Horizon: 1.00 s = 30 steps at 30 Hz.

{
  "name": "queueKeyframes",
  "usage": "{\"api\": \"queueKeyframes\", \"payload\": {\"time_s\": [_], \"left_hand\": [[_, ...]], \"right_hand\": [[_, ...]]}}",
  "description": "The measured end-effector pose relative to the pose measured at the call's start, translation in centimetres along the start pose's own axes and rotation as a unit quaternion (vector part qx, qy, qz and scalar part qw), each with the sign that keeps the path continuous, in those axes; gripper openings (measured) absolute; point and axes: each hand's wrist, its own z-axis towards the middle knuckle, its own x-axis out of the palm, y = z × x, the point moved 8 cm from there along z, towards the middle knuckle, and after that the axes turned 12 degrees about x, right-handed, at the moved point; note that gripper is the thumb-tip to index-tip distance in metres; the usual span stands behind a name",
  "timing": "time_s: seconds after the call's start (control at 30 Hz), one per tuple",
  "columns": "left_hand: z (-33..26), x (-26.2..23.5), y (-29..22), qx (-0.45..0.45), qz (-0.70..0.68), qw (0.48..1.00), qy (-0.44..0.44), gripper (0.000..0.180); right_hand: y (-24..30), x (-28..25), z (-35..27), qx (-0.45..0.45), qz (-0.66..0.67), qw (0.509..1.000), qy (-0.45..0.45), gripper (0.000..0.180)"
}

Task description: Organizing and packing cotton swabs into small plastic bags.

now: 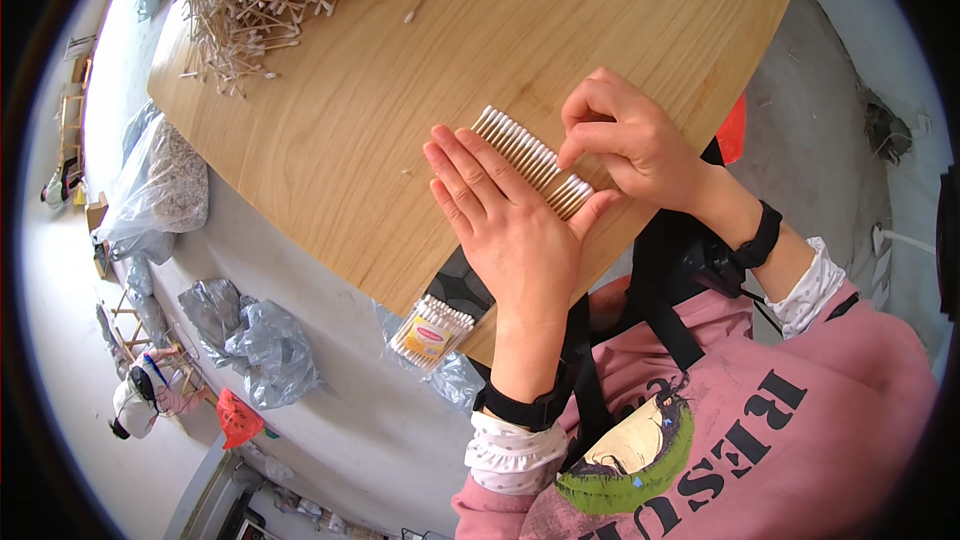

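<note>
Mid-frame, left hand [518,230] flat, open against swabs [528,156], likely keeping them level — right hand [632,138] curled, its hold unclear.

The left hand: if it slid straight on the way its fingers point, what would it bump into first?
Probably the big pile of cotton swabs across the table. The left hand could pass over it, though, as its height above the wood is unclear.

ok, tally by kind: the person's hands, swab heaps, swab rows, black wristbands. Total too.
Hands: 2 (left hand, right hand)
Swab heap: 1
Swab row: 1
Black wristbands: 2
Total: 6
</note>
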Motion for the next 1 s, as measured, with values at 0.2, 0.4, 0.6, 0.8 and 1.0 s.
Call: {"api": "queueKeyframes", "payload": {"time_s": [0.2, 0.4, 0.6, 0.8, 1.0], "left_hand": [[0.1, -0.2, 0.0, -0.001, 0.001, 1.0, -0.001, 0.137], [0.0, -0.1, 0.1, -0.001, -0.002, 1.0, -0.004, 0.138], [0.0, -0.2, 0.0, -0.003, -0.006, 1.0, -0.012, 0.14], [0.1, -0.2, 0.0, -0.005, -0.009, 1.0, -0.009, 0.14], [0.1, -0.2, 0.1, -0.007, -0.009, 1.0, -0.005, 0.14]], "right_hand": [[0.1, 0.0, 0.1, -0.003, -0.004, 1.0, -0.003, 0.013], [0.1, 0.0, 0.1, 0.013, 0.009, 1.0, -0.003, 0.015], [-0.1, -0.1, 1.2, 0.009, 0.024, 0.999, -0.033, 0.017], [-0.1, 0.2, 1.2, -0.004, 0.007, 1.0, -0.027, 0.015], [0.0, 0.2, 1.3, -0.006, 0.008, 0.999, -0.034, 0.016]]}}
